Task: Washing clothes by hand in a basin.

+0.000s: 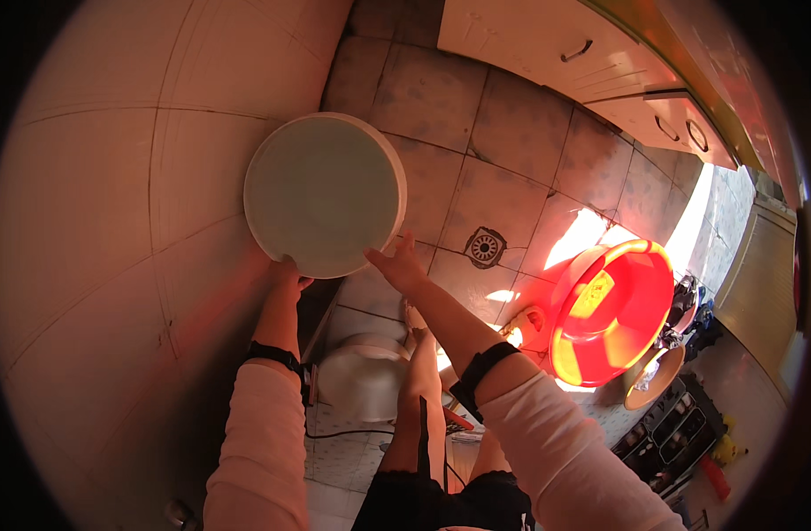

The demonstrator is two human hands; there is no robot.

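A large round thing (326,195) with a pale grey-green face and a white rim is between my hands, close to the tiled wall. From above I cannot tell whether it is a lid, a stool top or a filled tub. At its near left edge, my left hand (288,273) is closed on the rim, thumb on top. My right hand (400,266) grips the near right edge, its thumb and fingers partly spread against the side. A white basin (363,376), slightly blurred, rests below my arms beside my leg.
A red plastic tub (611,314) stands tilted to the right in sunlight. The tiled floor has a round drain (485,248). White cabinets (547,44) line the far right. A tan bowl (655,378) and a dark rack (680,434) sit at the right. A cable (348,434) crosses the floor.
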